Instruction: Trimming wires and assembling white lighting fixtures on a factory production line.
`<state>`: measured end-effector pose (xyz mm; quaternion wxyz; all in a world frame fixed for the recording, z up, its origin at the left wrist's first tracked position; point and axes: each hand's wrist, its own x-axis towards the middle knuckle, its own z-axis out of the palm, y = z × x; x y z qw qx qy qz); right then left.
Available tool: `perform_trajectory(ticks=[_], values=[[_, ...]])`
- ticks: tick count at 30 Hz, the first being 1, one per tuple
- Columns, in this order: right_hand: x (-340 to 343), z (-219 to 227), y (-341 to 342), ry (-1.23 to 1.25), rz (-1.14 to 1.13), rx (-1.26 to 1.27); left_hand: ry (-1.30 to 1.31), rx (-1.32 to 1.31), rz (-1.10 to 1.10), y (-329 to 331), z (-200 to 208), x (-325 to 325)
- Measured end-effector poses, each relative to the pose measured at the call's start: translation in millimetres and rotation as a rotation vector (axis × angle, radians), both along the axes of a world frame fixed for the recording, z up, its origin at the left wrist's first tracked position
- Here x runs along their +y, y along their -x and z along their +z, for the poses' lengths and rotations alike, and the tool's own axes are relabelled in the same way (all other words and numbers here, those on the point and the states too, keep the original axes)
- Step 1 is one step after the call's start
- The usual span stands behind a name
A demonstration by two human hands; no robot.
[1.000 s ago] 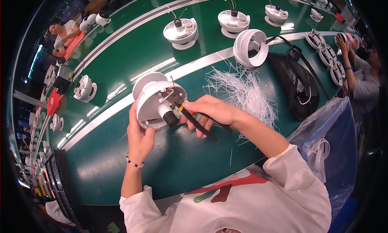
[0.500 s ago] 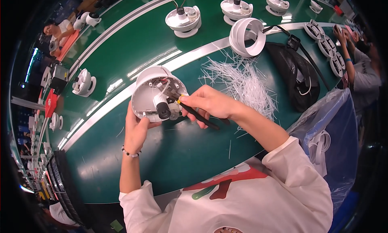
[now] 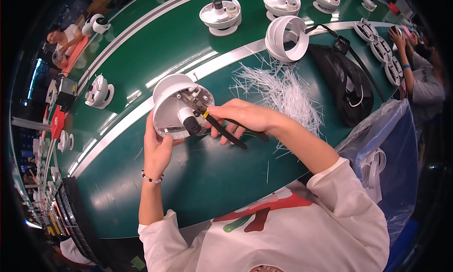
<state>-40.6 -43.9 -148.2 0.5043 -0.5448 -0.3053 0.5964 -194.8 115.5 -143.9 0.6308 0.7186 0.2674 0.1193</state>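
Note:
My left hand (image 3: 158, 147) is closed around the lower left rim of a round white camera housing (image 3: 166, 112), holding it tilted above the table. Inside the housing show a ribbed white part with a black cylindrical end (image 3: 191, 125), screw posts and a bit of wire. My right hand (image 3: 240, 119) grips a pair of cutting pliers (image 3: 221, 127) with black handles and a yellow band. Their handles are spread apart, several fingers reaching between or under them. The metal jaws lie inside the housing near its upper right wall; what sits between them is too small to make out.
Cut white plastic strips (image 3: 288, 90) lie heaped right of my hand, beside a white ring-shaped shell (image 3: 287, 38) and a black mesh bag (image 3: 337, 83). Half-built white housings (image 3: 220, 18) stand on the green conveyor (image 3: 174, 41) beyond. A blue plastic-lined bin (image 3: 391, 144) stands at right. Other people sit nearby.
The pliers' handles have spread wider and my right fingers have loosened. The housing has tipped and shifted slightly left. Housings on the conveyor have drifted a little to the right.

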Motion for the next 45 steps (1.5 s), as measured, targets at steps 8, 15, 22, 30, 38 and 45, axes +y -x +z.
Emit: perform_trajectory(ticks=[8,15,22,30,38,45], values=[[1,1,-7,0.033,0.002,0.062,-0.083,-0.04,-0.023,0,-2,-1],[2,-1,-1,0.026,-0.079,0.004,-0.087,-0.034,-0.016,-1,-4,-2],[-7,-8,9,-0.052,-0.138,-0.078,0.033,0.001,0.01,-1,-6,2],[-42,-21,-7,-0.263,0.152,0.254,0.024,-0.293,0.245,-18,-29,20],[-47,-32,-13,-0.258,0.197,0.384,0.821,-0.55,0.232,-102,-40,106],[-41,-41,5,-0.173,0.201,0.29,0.857,-0.532,0.228,-158,-70,177]])
